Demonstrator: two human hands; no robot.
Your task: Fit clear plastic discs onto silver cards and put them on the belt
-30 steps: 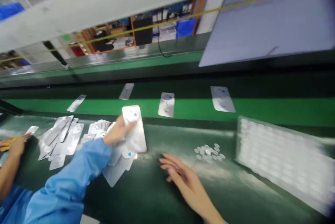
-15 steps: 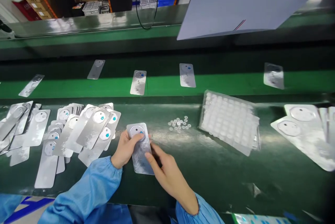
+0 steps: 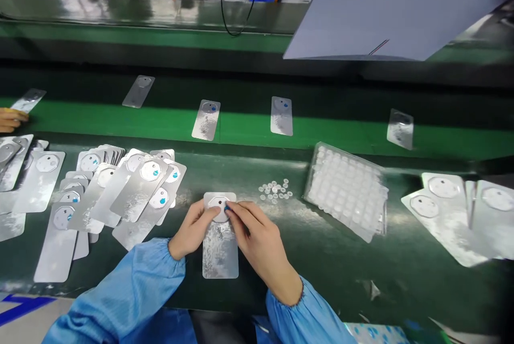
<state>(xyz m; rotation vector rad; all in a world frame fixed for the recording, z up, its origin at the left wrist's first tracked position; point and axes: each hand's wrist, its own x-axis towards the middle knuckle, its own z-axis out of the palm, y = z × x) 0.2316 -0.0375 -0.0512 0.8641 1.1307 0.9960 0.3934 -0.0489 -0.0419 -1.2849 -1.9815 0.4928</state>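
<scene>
A silver phone back cover with a round camera area lies in front of me on the dark green bench. My left hand grips its upper left edge, thumb on the rim of the circle. At the circle's right side, my right hand pinches a small blue tab, with its fingertips partly hiding it. Beyond that hand, several small clear round discs lie loose. On the left, overlapping back covers are heaped, many showing blue marks in their circles.
A clear tray of whitish round pieces stands to the right, with more back covers farther right. Several covers lie spaced along the green belt. Another person's hand is at far left. A pale panel hangs overhead.
My right hand has moved up from the cover's lower right edge to the blue tab at the circle. The cover now lies straighter. Another person's hand has appeared at a cover on the belt.
</scene>
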